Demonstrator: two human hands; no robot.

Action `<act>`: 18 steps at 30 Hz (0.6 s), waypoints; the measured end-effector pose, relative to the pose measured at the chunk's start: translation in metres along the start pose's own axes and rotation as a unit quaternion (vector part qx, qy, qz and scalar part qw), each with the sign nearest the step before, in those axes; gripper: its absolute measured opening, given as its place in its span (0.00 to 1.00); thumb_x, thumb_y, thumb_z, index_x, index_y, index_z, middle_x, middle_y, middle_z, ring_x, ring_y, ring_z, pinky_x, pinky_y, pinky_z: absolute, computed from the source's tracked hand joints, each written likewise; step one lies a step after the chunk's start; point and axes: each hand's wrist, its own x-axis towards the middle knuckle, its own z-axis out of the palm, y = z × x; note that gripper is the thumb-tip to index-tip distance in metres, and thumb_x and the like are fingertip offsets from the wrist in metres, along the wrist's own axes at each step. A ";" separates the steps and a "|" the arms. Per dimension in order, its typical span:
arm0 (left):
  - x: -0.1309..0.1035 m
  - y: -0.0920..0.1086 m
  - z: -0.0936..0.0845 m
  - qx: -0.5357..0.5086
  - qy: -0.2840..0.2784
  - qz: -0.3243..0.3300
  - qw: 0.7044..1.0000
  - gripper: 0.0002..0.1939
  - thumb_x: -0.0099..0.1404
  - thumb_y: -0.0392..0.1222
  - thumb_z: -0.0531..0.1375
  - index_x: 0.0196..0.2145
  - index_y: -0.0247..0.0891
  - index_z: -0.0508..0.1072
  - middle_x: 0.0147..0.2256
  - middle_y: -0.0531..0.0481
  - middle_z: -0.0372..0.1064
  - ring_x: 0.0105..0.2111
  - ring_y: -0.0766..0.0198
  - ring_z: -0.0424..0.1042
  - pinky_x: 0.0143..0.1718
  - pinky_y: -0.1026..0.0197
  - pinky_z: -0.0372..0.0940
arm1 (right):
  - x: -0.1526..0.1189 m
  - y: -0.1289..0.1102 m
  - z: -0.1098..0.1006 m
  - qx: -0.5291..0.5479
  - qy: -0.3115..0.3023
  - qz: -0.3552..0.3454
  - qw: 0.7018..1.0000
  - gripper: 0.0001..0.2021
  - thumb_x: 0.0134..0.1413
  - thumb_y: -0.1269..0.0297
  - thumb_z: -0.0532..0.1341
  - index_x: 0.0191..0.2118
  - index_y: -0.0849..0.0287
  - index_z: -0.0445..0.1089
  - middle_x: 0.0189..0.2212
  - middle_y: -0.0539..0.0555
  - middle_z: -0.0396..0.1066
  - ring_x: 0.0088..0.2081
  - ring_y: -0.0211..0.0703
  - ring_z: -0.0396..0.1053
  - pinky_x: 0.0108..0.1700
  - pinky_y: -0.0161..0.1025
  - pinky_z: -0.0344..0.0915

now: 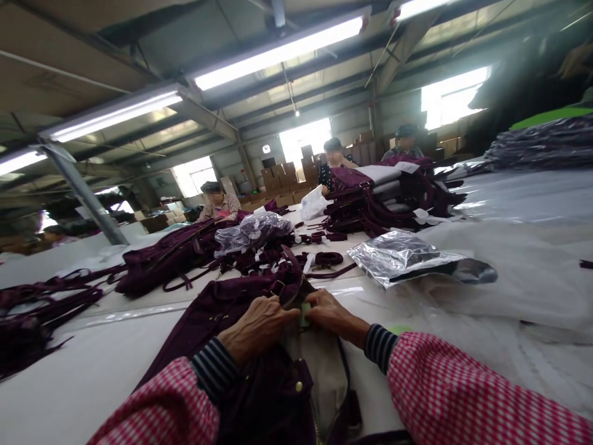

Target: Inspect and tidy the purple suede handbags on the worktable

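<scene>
A dark purple bag (pixel 185 346) lies on the table in front of me, its zipped side open onto a pale lining (pixel 328 383). Over that opening, my left hand (pixel 259 327) is closed in a pinch at the left edge of a small pale green piece (pixel 304 315). From the other side, my right hand (pixel 336 316) pinches the same piece at its upper right. Whether it is a label or a packet I cannot tell. A purple strap (pixel 293 272) rises just beyond my fingers.
Right of the bag lies a silvery plastic package (pixel 403 253). Purple bags (pixel 361 198) are piled behind it, with more purple bags (pixel 162 253) at the left. Bundled straps (pixel 324 259) lie between. Several people sit across the table. A stack of wrapped goods (pixel 542 145) stands far right.
</scene>
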 end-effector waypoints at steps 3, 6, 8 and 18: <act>0.012 -0.002 0.015 0.049 -0.036 0.029 0.998 0.14 0.69 0.28 0.54 0.46 0.43 0.71 0.30 0.49 0.66 0.32 0.58 0.68 0.35 0.57 0.57 | 0.001 0.011 0.005 0.036 0.035 0.006 0.999 0.10 0.41 0.73 0.57 0.32 0.62 0.73 0.18 0.47 0.69 0.20 0.36 0.67 0.21 0.29 0.58; 0.015 0.001 0.017 0.101 -0.041 0.062 0.992 0.15 0.70 0.28 0.52 0.48 0.43 0.69 0.30 0.49 0.67 0.31 0.58 0.68 0.34 0.57 0.57 | 0.003 0.017 0.008 0.062 0.074 0.006 0.995 0.11 0.39 0.74 0.59 0.33 0.62 0.73 0.20 0.47 0.70 0.21 0.36 0.69 0.22 0.28 0.59; 0.013 0.002 0.014 0.127 -0.034 0.089 0.987 0.20 0.71 0.27 0.51 0.55 0.44 0.66 0.32 0.50 0.68 0.32 0.57 0.68 0.35 0.56 0.58 | 0.004 0.018 0.010 0.075 0.089 0.003 0.993 0.11 0.37 0.75 0.60 0.32 0.62 0.73 0.20 0.47 0.70 0.21 0.36 0.70 0.22 0.28 0.59; -0.003 -0.017 0.021 0.012 -0.009 0.058 0.998 0.08 0.72 0.33 0.55 0.44 0.42 0.72 0.35 0.51 0.71 0.34 0.60 0.69 0.34 0.57 0.56 | 0.009 0.020 0.009 0.099 0.052 0.007 0.994 0.07 0.41 0.75 0.64 0.31 0.61 0.75 0.14 0.46 0.70 0.20 0.39 0.72 0.23 0.28 0.62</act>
